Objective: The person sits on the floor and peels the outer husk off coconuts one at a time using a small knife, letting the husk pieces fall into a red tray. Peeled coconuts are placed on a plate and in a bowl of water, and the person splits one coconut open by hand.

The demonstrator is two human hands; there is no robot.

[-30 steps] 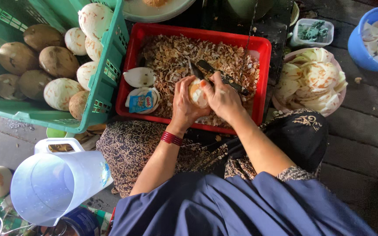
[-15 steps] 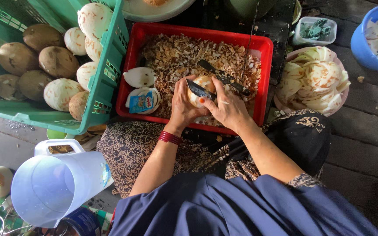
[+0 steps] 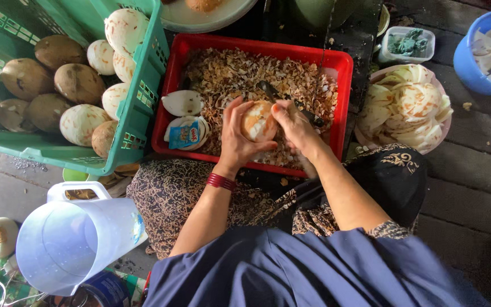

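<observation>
Over the red tray (image 3: 342,62) of brown shavings, my left hand (image 3: 237,136) cups a partly peeled coconut piece (image 3: 258,121), pale with an orange-brown patch. My right hand (image 3: 295,126) presses against its right side and grips a dark-handled peeler (image 3: 271,91), whose dark tip sticks out just above the coconut. A red bangle sits on my left wrist. Two white peeled coconut halves (image 3: 183,103) lie at the tray's left end, one holding a small blue packet (image 3: 184,136).
A green crate (image 3: 137,113) on the left holds several whole and partly peeled coconuts. A pink bowl (image 3: 407,105) of white coconut pieces stands right of the tray, a blue bucket (image 3: 473,62) beyond it. A translucent jug (image 3: 69,241) stands at lower left.
The coconut piece has turned in my left hand. My right hand with the peeler has slid from over the coconut's top to its right side.
</observation>
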